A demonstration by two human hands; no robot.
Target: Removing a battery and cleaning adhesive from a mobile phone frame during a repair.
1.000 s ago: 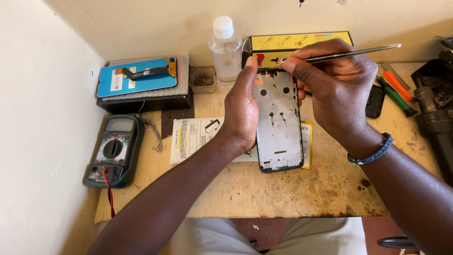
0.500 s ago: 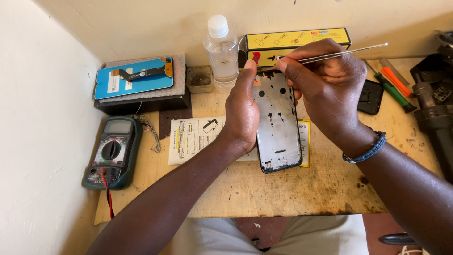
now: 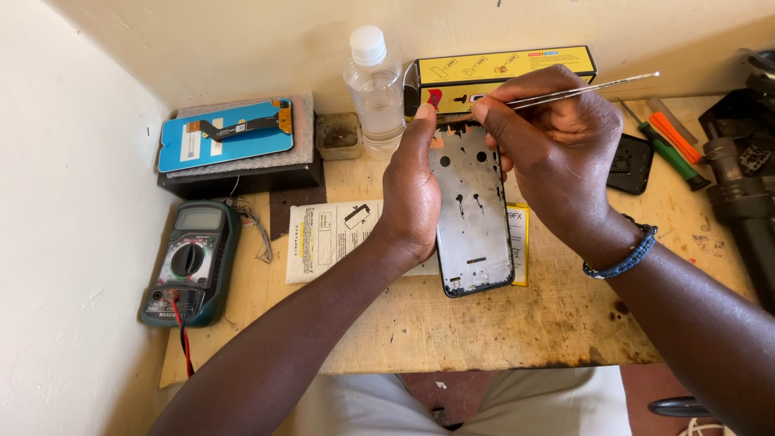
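Gripping flat grey metal phone frame (image 3: 472,218), left hand (image 3: 412,194), right hand (image 3: 557,153) pinching slim steel tweezers (image 3: 581,91), scuffed wooden table (image 3: 484,323)

Worn wooden bench (image 3: 500,339): multimeter (image 3: 190,262) at left, clear bottle (image 3: 375,85) and yellow box (image 3: 500,69) at back, instruction sheet (image 3: 331,234) centre, screwdrivers (image 3: 670,145) at right.

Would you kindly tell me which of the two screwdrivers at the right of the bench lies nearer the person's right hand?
The green-handled screwdriver: it lies on the side toward the right hand, while the orange-handled screwdriver lies beyond it, farther right.
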